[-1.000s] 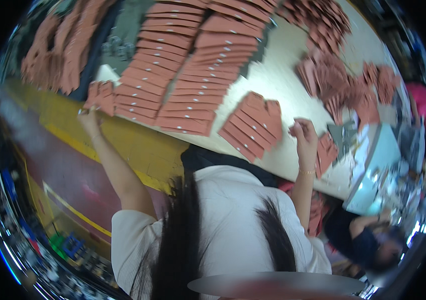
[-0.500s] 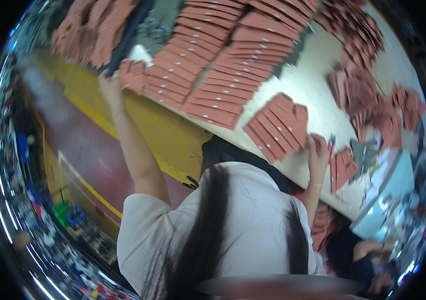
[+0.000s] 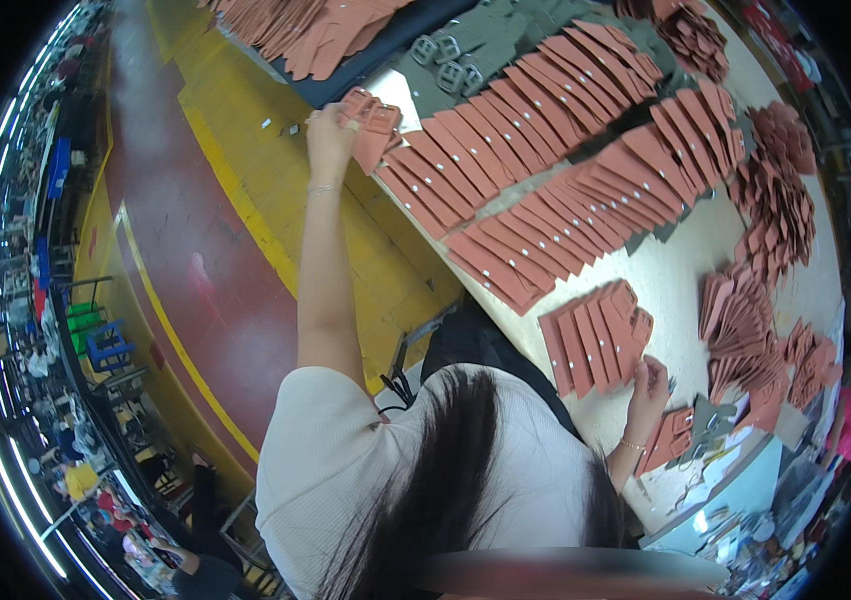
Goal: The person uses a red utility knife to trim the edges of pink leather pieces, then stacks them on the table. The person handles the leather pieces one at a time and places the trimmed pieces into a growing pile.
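Note:
My left hand point(image 3: 331, 140) reaches far out to the table's edge, its fingers closed at the side of a small bunch of terracotta flat pieces with buckles point(image 3: 374, 122). At the near right, my right hand point(image 3: 649, 388) has its fingers curled beside the tip of a fanned stack of terracotta pieces point(image 3: 598, 338); what lies between those fingers, if anything, is too small to make out. Two long overlapping rows of similar terracotta pieces point(image 3: 546, 235), each with a small white mark, run across the table between my hands.
The pale table point(image 3: 646, 275) also bears dark green pieces with metal buckles point(image 3: 451, 65), terracotta bundles point(image 3: 776, 200) on the right, and a smaller terracotta stack point(image 3: 668, 438). A dark-covered surface point(image 3: 321, 90) holds more pieces. Yellow and red floor point(image 3: 236, 250) lies to the left.
The view has turned, so the table and rows appear tilted and shifted right. My left hand now meets the small buckled bunch more closely; my right hand stays by the fanned stack.

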Motion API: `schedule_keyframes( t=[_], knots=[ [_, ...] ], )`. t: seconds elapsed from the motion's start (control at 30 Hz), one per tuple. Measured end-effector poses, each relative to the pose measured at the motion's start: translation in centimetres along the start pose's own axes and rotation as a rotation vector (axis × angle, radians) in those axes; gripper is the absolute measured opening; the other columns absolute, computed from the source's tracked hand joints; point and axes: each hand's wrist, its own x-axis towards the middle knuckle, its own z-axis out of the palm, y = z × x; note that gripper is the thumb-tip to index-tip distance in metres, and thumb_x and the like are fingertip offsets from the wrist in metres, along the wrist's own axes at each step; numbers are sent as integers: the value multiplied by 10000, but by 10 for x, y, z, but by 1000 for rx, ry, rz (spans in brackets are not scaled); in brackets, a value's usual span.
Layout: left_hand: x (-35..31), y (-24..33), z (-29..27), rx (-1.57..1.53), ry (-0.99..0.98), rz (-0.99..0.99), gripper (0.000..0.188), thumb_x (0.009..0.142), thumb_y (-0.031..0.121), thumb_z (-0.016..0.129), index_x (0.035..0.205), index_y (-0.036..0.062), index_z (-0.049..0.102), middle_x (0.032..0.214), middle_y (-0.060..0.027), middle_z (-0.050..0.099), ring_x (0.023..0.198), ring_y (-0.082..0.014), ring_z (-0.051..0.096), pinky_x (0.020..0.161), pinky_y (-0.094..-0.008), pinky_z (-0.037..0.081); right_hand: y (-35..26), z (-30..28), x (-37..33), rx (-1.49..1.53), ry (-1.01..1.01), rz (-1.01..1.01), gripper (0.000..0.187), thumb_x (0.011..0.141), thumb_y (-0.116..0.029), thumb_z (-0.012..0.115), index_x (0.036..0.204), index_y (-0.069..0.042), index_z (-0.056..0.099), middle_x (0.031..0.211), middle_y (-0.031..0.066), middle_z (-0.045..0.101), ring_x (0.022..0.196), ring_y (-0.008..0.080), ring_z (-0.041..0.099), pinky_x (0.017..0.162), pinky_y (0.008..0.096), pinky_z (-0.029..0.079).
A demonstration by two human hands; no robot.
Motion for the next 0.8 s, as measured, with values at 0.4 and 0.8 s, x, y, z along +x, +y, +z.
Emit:
schedule_keyframes(
  t=[0.4, 0.8],
  knots=[
    [-34, 29, 29, -63, 113, -114, 405, 707, 205, 793, 1034, 35, 627, 1063, -170, 541, 1035, -357, 520, 941, -426, 407, -22, 0, 5, -125, -30, -8, 233, 974, -168, 585, 1086, 37, 593, 881, 29, 610, 761, 85, 528, 687, 230, 449],
    [-49, -13, 48, -947, 304, -343, 145, 968, 86, 563, 1075, -11, 560, 1044, -56, 565, 909, -101, 532, 795, -236, 454, -30, 3, 4, -240, -84, 8, 244, 976, -155, 578, 1117, 45, 585, 994, 97, 633, 886, 149, 607, 803, 273, 495]
  ],
)
